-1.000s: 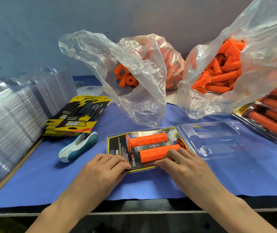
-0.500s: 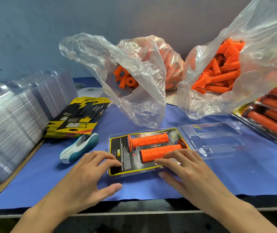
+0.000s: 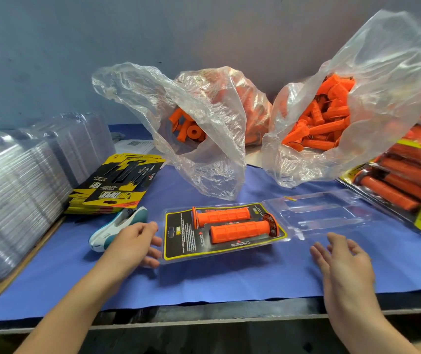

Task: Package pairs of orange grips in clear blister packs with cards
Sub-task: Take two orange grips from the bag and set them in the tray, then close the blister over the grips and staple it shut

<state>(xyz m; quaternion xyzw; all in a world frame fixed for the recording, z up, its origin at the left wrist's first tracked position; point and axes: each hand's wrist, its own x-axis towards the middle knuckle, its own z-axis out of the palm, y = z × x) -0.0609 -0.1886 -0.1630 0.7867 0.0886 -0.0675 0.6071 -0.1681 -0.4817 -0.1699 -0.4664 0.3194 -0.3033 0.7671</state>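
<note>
A clear blister pack (image 3: pixel 178 256) lies open on the blue mat, its lid half (image 3: pixel 324 213) folded out to the right. In the tray half sit a black-and-yellow card (image 3: pixel 186 236) and two orange grips (image 3: pixel 240 229), one behind the other. My left hand (image 3: pixel 134 245) hovers at the pack's left edge, fingers relaxed, holding nothing. My right hand (image 3: pixel 342 261) hangs open in front of the lid half, apart from it.
A stapler (image 3: pixel 117 229) lies left of the pack, behind it a stack of cards (image 3: pixel 117 185). Stacks of clear blisters (image 3: pixel 12 190) fill the left. Two plastic bags of orange grips (image 3: pixel 194 129) (image 3: pixel 332 118) stand at the back. Finished packs (image 3: pixel 408 185) pile at right.
Both hands have lifted off the pack. The left hand moved to its left edge, the right hand swung out to the right, below the lid half.
</note>
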